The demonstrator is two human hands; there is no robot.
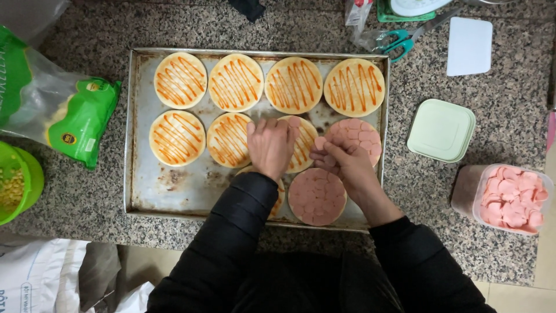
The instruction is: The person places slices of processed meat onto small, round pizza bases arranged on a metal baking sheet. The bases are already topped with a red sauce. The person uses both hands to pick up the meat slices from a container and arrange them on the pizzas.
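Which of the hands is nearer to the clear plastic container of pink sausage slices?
The right hand is nearer to the clear plastic container of pink sausage slices: it is over the metal baking tray, toward the container's side. The left hand is farther left.

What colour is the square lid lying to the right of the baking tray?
The square lid is pale green, seen in the head view.

Round sauce-striped dough base (305, 152) half hidden under left hand (270, 148); another round base (279, 197) below it covered by black sleeve (243, 214); green bowl (26, 179) cut off at the pic's edge.
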